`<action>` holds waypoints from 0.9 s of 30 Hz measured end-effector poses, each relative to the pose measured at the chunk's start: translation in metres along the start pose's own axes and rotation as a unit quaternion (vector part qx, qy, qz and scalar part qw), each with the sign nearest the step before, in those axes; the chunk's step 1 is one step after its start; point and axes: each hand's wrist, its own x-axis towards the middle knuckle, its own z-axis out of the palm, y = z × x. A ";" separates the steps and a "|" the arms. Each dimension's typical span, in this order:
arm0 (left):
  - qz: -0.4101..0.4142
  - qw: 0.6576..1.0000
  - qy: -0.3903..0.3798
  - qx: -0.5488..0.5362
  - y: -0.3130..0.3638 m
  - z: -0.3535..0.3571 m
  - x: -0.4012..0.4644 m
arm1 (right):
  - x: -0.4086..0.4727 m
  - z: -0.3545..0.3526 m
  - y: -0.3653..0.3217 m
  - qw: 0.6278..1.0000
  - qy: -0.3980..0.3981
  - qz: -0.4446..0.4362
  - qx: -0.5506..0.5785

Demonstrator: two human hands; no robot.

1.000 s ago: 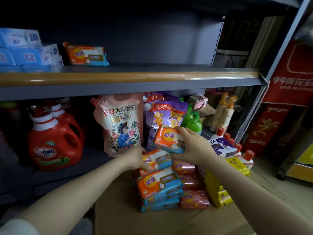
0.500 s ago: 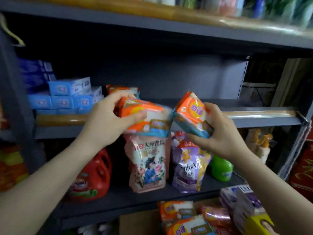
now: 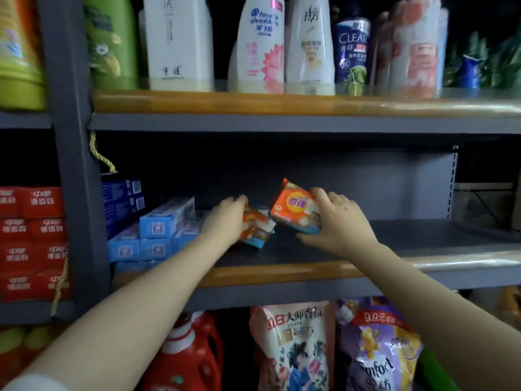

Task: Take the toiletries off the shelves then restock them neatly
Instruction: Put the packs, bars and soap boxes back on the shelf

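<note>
Orange soap pack [image 3: 296,210] under right-hand fingers [image 3: 324,194]

Small retail shop, toiletries aisle. Grey metal shelving [image 3: 282,124] with orange edge strips, shampoo bottles [image 3: 260,43] faced out in a row, stacked toothpaste boxes [image 3: 166,218], detergent refill pouches [image 3: 293,345], one printed with a 9.9 price.

Dim, shadowed shelf recess; motion blur; wide-angle bending at edges.
</note>
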 end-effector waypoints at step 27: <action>0.328 0.909 0.250 0.061 -0.050 0.003 -0.067 | 0.080 0.083 -0.061 0.981 -0.182 -0.058 -0.027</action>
